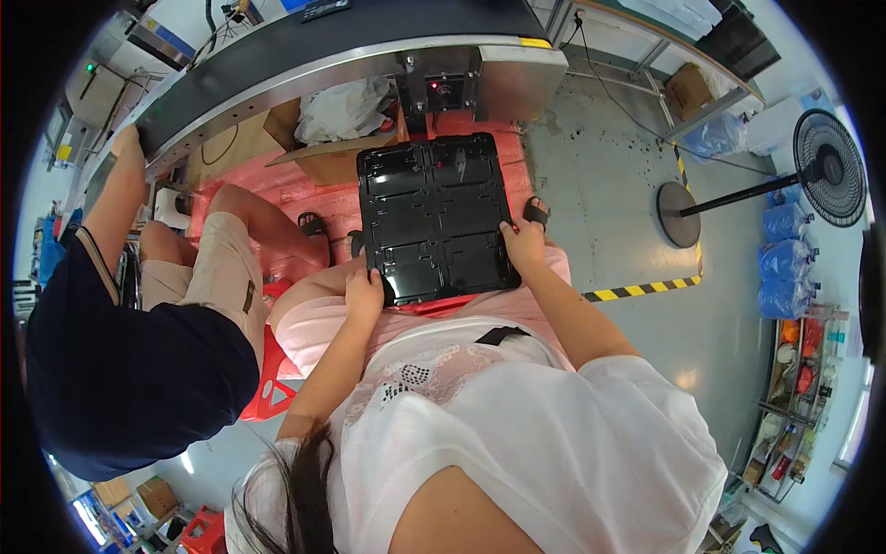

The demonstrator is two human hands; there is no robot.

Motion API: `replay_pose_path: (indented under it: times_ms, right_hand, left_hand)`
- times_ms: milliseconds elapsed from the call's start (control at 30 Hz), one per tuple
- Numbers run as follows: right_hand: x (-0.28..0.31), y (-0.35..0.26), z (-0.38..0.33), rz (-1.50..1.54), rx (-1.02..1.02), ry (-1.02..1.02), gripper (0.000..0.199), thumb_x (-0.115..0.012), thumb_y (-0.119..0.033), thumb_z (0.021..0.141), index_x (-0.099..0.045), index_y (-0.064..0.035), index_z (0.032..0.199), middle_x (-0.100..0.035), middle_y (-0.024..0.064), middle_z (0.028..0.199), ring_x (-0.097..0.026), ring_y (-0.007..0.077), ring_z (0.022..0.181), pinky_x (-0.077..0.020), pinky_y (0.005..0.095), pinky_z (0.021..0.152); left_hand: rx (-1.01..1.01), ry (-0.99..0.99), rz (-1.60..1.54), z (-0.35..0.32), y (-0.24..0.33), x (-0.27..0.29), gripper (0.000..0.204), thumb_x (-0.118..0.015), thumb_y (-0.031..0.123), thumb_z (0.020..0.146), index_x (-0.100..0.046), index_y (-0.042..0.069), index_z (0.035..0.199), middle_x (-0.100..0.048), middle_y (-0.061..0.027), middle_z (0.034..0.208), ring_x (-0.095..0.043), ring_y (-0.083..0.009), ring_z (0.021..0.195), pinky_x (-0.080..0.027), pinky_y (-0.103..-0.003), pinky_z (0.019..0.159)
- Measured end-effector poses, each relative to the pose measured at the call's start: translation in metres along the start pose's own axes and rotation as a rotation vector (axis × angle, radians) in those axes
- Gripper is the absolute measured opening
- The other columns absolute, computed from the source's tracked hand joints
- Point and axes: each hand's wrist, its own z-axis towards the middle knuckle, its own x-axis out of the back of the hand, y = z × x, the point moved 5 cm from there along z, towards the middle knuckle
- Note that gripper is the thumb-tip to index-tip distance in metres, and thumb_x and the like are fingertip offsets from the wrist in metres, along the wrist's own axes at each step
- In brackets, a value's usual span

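Observation:
A glossy black plastic tray point(439, 218) with several moulded compartments rests on my lap, its far end tilted toward the conveyor. My left hand point(365, 291) grips the near left edge, fingers along the rim. On the opposite side, my right hand point(524, 244) holds the right edge, with the thumb on top of the rim. The undersides of both hands' grips are hidden beneath the tray.
A conveyor point(341, 60) with a dark belt runs across in front, with a metal control box point(521, 83) at its end. Below it sits an open cardboard box point(337, 164) with clear plastic bags. A co-worker point(138, 342) sits at left. A pedestal fan point(678, 214) stands at right.

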Motion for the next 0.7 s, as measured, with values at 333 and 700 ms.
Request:
replay_pose_path:
  times_ms: [333, 700]
  right_hand:
    - [0.117, -0.161, 0.056, 0.078, 0.314, -0.955, 0.033, -0.058, -0.036, 0.087, -0.063, -0.0029, 0.093, -0.062, 0.0028, 0.076, -0.059, 0.0110, 0.071, -0.0474, 0.0256, 0.061]
    - [0.103, -0.354, 0.295, -0.134, 0.290, -0.103, 0.067, -0.059, -0.057, 0.077, -0.059, -0.0019, 0.116, -0.059, 0.0159, 0.113, -0.057, 0.0271, 0.103, -0.0488, 0.0352, 0.079]
  left_hand:
    - [0.056, -0.355, 0.161, 0.002, 0.004, 0.008, 0.032, -0.061, 0.025, 0.082, -0.060, -0.007, 0.086, -0.062, -0.0277, 0.085, -0.060, -0.0428, 0.082, -0.047, -0.049, 0.075]
    - [0.099, -0.536, 0.078, 0.004, 0.001, 0.005, 0.037, -0.061, 0.028, 0.082, -0.056, -0.004, 0.100, -0.058, -0.0264, 0.102, -0.057, -0.0409, 0.096, -0.046, -0.047, 0.083]
